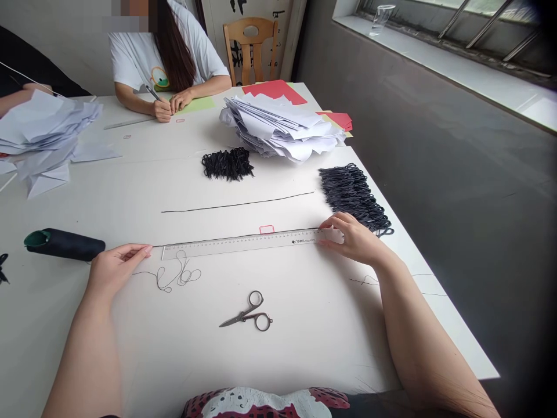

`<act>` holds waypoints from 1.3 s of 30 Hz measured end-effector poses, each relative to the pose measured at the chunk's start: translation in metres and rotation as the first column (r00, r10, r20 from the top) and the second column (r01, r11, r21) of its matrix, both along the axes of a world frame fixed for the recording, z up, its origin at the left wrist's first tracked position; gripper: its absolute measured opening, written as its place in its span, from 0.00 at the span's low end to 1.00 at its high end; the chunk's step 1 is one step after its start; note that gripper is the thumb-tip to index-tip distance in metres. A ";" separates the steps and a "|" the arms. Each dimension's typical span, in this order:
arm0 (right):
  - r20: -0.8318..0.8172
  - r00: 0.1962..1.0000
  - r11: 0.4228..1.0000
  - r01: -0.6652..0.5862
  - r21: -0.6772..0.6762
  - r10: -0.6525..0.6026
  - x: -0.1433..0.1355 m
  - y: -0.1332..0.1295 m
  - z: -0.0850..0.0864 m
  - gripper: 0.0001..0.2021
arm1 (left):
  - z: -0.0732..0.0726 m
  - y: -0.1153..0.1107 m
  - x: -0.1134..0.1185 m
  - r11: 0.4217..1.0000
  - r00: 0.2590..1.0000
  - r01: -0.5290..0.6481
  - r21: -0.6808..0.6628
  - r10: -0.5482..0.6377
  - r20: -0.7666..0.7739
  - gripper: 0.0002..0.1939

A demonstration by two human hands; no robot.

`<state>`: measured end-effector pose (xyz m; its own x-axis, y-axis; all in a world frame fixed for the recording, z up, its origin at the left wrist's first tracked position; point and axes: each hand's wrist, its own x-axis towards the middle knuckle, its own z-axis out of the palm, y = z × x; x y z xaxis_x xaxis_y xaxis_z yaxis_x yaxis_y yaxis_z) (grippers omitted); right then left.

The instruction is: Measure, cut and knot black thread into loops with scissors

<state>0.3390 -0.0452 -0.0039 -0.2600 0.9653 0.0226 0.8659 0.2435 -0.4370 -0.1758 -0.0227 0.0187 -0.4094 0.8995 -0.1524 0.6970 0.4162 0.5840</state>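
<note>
A clear ruler [243, 242] lies on the white table [174, 348], with a dark thread [217, 237] stretched along its upper edge. My left hand [115, 267] pinches the thread's left end, just beyond the ruler. At the ruler's right end, my right hand [354, 238] has thumb and forefinger on the thread and ruler. Above the ruler lies a separate cut black thread [237, 204]. Loose thin thread [185, 276] curls below the ruler's left part. Scissors [246, 317], blades closed, rest nearer to me.
A dark thread spool [65, 244] lies at left. Looped black cords are piled at right [354, 194] and centre back [228, 164]. Paper stacks stand at the back [278, 125] and left [39, 125]. Across the table, a person [174, 64] holds a pen.
</note>
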 end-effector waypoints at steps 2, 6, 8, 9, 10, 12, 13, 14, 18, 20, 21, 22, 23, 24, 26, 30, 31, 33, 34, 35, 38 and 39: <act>-0.005 1.000 1.000 0.002 -0.022 -0.002 -0.001 0.000 0.001 0.14 | 0.000 0.000 0.000 1.000 1.000 0.003 0.001 -0.003 0.007 0.15; -0.013 1.000 0.999 0.006 -0.045 -0.007 -0.002 0.001 0.001 0.13 | -0.001 0.000 0.000 1.000 1.000 0.012 0.008 -0.012 0.018 0.15; -0.015 1.000 0.998 0.013 -0.056 -0.013 -0.001 0.002 -0.001 0.14 | -0.001 0.000 -0.001 1.000 1.000 0.008 0.006 -0.008 0.015 0.15; -0.014 1.000 0.998 0.016 -0.060 -0.017 0.000 0.002 -0.002 0.14 | -0.001 0.001 -0.001 1.000 1.000 0.004 0.005 -0.004 0.014 0.15; -0.011 1.000 0.998 0.021 -0.062 -0.022 0.001 0.002 -0.003 0.14 | -0.001 0.001 -0.001 1.000 1.000 0.001 0.004 -0.001 0.016 0.15; -0.006 1.000 0.998 0.023 -0.058 -0.024 0.003 0.003 -0.006 0.15 | -0.001 0.000 -0.002 1.000 1.000 0.006 0.006 -0.006 0.023 0.15; -0.004 1.000 0.998 0.021 -0.054 -0.021 0.004 0.003 -0.007 0.16 | -0.001 0.000 -0.002 1.000 1.000 0.010 0.009 -0.010 0.023 0.15; -0.002 1.000 0.999 0.016 -0.052 -0.016 0.004 0.003 -0.008 0.16 | -0.002 0.000 -0.002 1.000 1.000 0.017 0.013 -0.017 0.020 0.15; -0.013 1.000 0.998 0.007 -0.063 -0.008 0.004 0.003 -0.008 0.18 | -0.003 0.000 -0.002 0.997 0.998 0.064 0.036 -0.063 -0.028 0.15; -0.021 1.000 0.997 0.017 -0.078 -0.019 0.002 0.004 -0.007 0.20 | -0.005 0.000 -0.003 0.996 0.996 0.077 0.047 -0.075 -0.058 0.14; -0.023 0.999 0.996 0.023 -0.085 -0.025 0.001 0.004 -0.006 0.20 | -0.006 0.001 -0.004 0.996 0.995 0.074 0.053 -0.070 -0.071 0.14; -0.024 0.999 0.996 0.028 -0.090 -0.030 0.001 0.004 -0.006 0.21 | -0.007 0.001 -0.005 0.996 0.995 0.069 0.059 -0.064 -0.082 0.14; -0.023 0.999 0.995 0.032 -0.093 -0.034 0.000 0.004 -0.006 0.21 | -0.008 0.001 -0.005 0.996 0.994 0.063 0.065 -0.057 -0.088 0.13; -0.023 0.999 0.995 0.033 -0.094 -0.036 0.000 0.004 -0.005 0.22 | -0.009 0.001 -0.006 0.996 0.995 0.057 0.070 -0.050 -0.091 0.13; -0.025 0.999 0.995 0.034 -0.090 -0.036 0.000 0.004 -0.005 0.23 | -0.011 0.001 -0.007 0.996 0.995 0.049 0.080 -0.042 -0.087 0.12; -0.025 0.999 0.996 0.033 -0.085 -0.036 0.000 0.003 -0.004 0.24 | -0.012 0.001 -0.007 0.994 0.995 0.048 0.093 -0.040 -0.091 0.12; -0.023 0.999 0.996 0.033 -0.084 -0.035 0.000 0.003 -0.005 0.24 | -0.012 0.002 -0.007 0.994 0.994 0.051 0.096 -0.041 -0.099 0.12; -0.020 0.999 0.996 0.032 -0.082 -0.034 0.000 0.003 -0.005 0.24 | -0.013 0.002 -0.008 0.994 0.992 0.055 0.100 -0.043 -0.117 0.12; -0.019 0.999 0.996 0.032 -0.082 -0.033 0.000 0.003 -0.005 0.24 | -0.013 0.002 -0.009 0.994 0.991 0.056 0.099 -0.043 -0.126 0.12; -0.018 0.999 0.996 0.031 -0.082 -0.032 0.000 0.004 -0.005 0.24 | -0.014 0.003 -0.010 0.994 0.990 0.056 0.098 -0.043 -0.136 0.12; -0.020 0.999 0.997 0.029 -0.078 -0.031 0.000 0.004 -0.006 0.23 | -0.015 0.003 -0.012 0.994 0.987 0.056 0.096 -0.041 -0.157 0.12; -0.021 0.999 0.997 0.029 -0.076 -0.030 0.000 0.004 -0.006 0.23 | -0.015 0.003 -0.013 0.994 0.986 0.057 0.097 -0.041 -0.161 0.12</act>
